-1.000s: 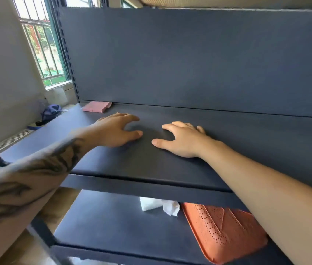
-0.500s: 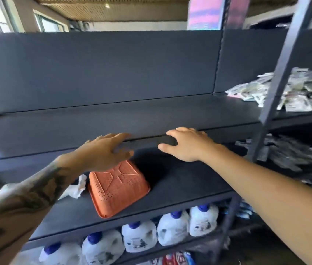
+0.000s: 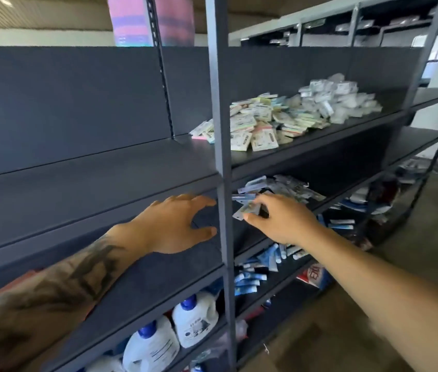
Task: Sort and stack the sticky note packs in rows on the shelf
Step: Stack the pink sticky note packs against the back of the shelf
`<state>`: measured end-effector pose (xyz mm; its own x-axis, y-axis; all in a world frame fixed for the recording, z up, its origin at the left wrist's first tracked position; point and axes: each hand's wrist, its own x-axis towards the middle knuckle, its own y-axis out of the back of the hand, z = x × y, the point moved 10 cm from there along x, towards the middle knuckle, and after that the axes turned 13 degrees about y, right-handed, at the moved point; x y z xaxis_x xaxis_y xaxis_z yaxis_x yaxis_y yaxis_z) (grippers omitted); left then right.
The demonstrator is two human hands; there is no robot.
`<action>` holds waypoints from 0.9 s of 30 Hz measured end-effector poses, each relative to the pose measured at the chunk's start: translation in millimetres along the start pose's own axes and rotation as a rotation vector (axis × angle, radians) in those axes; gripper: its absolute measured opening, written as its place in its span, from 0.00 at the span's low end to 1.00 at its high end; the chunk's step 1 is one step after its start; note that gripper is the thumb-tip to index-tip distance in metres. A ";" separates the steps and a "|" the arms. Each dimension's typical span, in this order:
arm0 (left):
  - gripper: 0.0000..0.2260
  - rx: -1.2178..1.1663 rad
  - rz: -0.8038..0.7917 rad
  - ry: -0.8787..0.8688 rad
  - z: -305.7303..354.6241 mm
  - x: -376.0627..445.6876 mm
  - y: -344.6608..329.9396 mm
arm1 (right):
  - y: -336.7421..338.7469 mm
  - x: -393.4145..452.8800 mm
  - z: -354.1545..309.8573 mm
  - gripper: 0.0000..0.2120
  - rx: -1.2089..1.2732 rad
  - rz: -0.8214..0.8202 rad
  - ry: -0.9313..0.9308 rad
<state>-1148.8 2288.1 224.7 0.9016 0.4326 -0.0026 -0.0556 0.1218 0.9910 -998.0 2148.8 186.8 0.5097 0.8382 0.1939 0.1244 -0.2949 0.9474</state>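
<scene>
We reach with both hands toward the grey upright post (image 3: 222, 167) of the shelving, our left hand (image 3: 175, 224) spread, fingers apart and holding nothing, just left of the post and in front of the dark shelf (image 3: 78, 181) that runs away to the left of it. Our right hand (image 3: 279, 218) hangs just right of the post with its fingers loosely curled; small packets lie close behind its fingertips, and we cannot tell whether its grip has closed on any. The heap of sticky note packs (image 3: 263, 122) lies up and to the right of the post, on the level above both hands, sprawling rightward along the board. Our right hand looks the nearer to the heap. White jugs (image 3: 193, 326) stand low, left of the post.
</scene>
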 end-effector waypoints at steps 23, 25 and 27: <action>0.28 -0.120 0.296 0.033 158.3 337.4 61.7 | 126.3 188.2 257.6 0.27 -0.139 0.144 -0.017; 0.27 -0.124 0.326 0.082 154.3 347.0 66.1 | 130.7 211.1 257.2 0.26 -0.125 0.175 0.045; 0.27 -0.127 0.340 0.143 146.2 356.2 66.9 | 136.8 234.1 256.0 0.24 -0.101 0.200 0.109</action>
<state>-768.6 2319.7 309.6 0.7539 0.5865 0.2959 -0.4021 0.0557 0.9139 -643.7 2187.2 296.6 0.4201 0.8140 0.4012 -0.0582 -0.4170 0.9070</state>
